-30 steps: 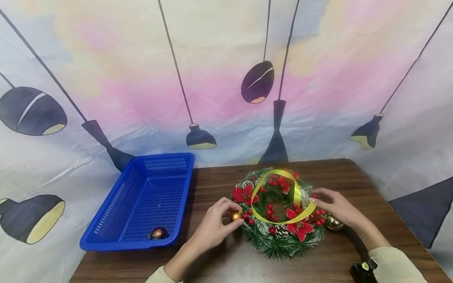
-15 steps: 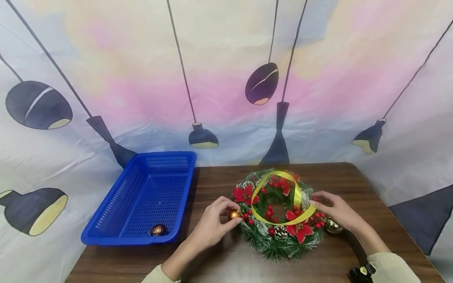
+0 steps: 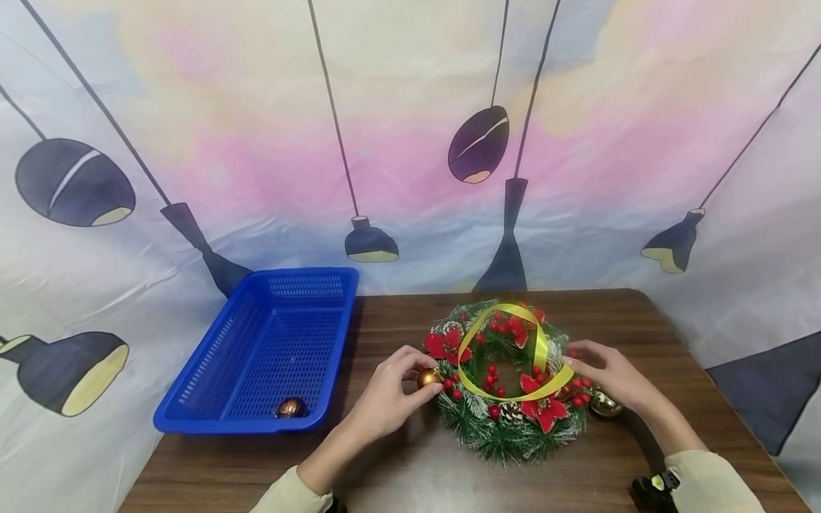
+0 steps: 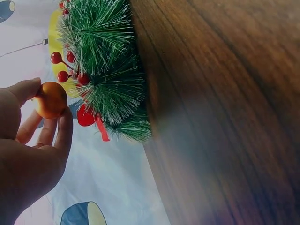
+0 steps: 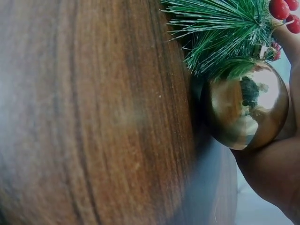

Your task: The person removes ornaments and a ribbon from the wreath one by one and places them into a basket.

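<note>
Orange-gold and softly shining, the small ball is held between the thumb and the fingers of my left hand. These fingers are bent and near together, only as far apart as the ball is wide. In the left wrist view, my thumb lies on one side of it and the fingertips on the other. The ball is at the left edge of the wreath, just beside some red berries.

My right hand is at the right edge of the wreath. Its thumb and fingers are lightly bent, with a gap between them, and their tips reach the greenery and the yellow ribbon. Whether they grip there or only rest, I cannot tell. Just beside this hand, at the right side of the wreath, is a shiny gold ball.

The wreath lies on the brown wooden worktop, between my two hands. It carries red flowers and pine cones, and the ribbon makes a loop above its middle. To the left, well apart from the wreath, stands a blue basket, with a brown ball in its near right corner.
</note>
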A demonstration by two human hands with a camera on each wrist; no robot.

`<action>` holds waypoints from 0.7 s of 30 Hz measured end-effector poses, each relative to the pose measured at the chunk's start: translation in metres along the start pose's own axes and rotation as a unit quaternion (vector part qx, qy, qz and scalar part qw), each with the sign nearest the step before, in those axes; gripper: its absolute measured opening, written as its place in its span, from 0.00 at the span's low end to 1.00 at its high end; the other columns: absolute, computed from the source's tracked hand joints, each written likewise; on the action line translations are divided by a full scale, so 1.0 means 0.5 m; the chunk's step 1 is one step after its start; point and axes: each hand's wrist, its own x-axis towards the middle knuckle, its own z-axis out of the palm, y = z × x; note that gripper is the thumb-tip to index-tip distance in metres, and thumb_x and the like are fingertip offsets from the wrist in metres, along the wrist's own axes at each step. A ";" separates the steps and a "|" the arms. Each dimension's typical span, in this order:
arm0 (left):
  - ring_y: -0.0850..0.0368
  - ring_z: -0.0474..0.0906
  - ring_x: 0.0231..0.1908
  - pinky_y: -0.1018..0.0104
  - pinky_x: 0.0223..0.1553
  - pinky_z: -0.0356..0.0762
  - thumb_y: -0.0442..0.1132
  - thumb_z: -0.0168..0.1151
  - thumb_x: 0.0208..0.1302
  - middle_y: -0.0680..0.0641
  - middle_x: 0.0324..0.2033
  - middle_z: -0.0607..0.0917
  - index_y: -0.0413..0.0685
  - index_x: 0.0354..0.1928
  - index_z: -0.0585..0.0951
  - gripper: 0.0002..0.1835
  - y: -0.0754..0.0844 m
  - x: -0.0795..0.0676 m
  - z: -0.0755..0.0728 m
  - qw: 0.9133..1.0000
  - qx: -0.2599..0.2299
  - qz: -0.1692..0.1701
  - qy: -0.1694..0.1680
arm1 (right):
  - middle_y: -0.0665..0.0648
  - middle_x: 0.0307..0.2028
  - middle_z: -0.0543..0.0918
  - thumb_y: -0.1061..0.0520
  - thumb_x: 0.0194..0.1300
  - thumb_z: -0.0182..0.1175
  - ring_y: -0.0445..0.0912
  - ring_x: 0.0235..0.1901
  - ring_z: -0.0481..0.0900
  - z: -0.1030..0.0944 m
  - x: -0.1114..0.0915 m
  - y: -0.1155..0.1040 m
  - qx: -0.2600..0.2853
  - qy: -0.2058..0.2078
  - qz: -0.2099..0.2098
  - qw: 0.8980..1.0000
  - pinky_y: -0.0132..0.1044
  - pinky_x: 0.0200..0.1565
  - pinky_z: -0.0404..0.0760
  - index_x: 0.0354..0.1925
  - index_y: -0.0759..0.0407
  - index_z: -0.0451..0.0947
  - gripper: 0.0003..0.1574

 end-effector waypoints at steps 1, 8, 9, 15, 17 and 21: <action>0.61 0.84 0.46 0.67 0.51 0.86 0.38 0.76 0.67 0.57 0.46 0.81 0.51 0.50 0.85 0.12 0.000 0.001 0.000 1.000 0.000 -0.001 -0.002 | 0.69 0.67 0.77 0.37 0.79 0.59 0.74 0.70 0.66 0.000 -0.001 0.000 0.000 0.000 0.000 1.000 0.80 0.59 0.68 0.69 0.60 0.75 0.35; 0.61 0.84 0.47 0.67 0.52 0.85 0.39 0.75 0.68 0.58 0.47 0.81 0.51 0.51 0.85 0.12 0.002 0.005 0.001 1.000 0.003 0.003 0.000 | 0.67 0.65 0.79 0.38 0.79 0.60 0.72 0.69 0.69 0.003 0.002 0.003 0.005 0.003 -0.006 1.000 0.76 0.59 0.72 0.69 0.60 0.76 0.34; 0.61 0.84 0.48 0.67 0.52 0.85 0.39 0.76 0.68 0.58 0.47 0.81 0.51 0.50 0.85 0.12 0.003 0.006 0.000 1.000 0.003 0.004 0.001 | 0.67 0.65 0.79 0.39 0.79 0.60 0.72 0.69 0.70 0.004 0.002 0.003 0.006 0.002 -0.007 1.000 0.75 0.58 0.72 0.69 0.59 0.76 0.34; 0.62 0.84 0.48 0.67 0.52 0.85 0.38 0.75 0.68 0.56 0.47 0.82 0.50 0.50 0.85 0.12 0.010 0.011 -0.003 1.000 0.000 0.014 0.009 | 0.68 0.65 0.79 0.39 0.79 0.59 0.74 0.69 0.68 0.003 0.000 0.005 0.004 0.000 -0.008 1.000 0.77 0.59 0.71 0.69 0.60 0.76 0.34; 0.62 0.84 0.47 0.66 0.52 0.86 0.37 0.75 0.68 0.56 0.47 0.82 0.51 0.50 0.85 0.11 0.013 0.014 -0.007 1.000 0.002 0.019 0.017 | 0.69 0.65 0.79 0.39 0.80 0.59 0.74 0.69 0.68 0.001 0.001 0.004 0.003 -0.001 -0.008 1.000 0.78 0.59 0.70 0.69 0.61 0.75 0.34; 0.61 0.84 0.47 0.63 0.52 0.86 0.37 0.75 0.68 0.55 0.46 0.81 0.51 0.49 0.85 0.11 0.019 0.017 -0.014 0.999 0.001 0.028 0.031 | 0.69 0.66 0.78 0.38 0.79 0.59 0.74 0.70 0.67 -0.002 0.002 0.002 0.003 -0.002 -0.005 1.000 0.79 0.60 0.68 0.70 0.60 0.75 0.35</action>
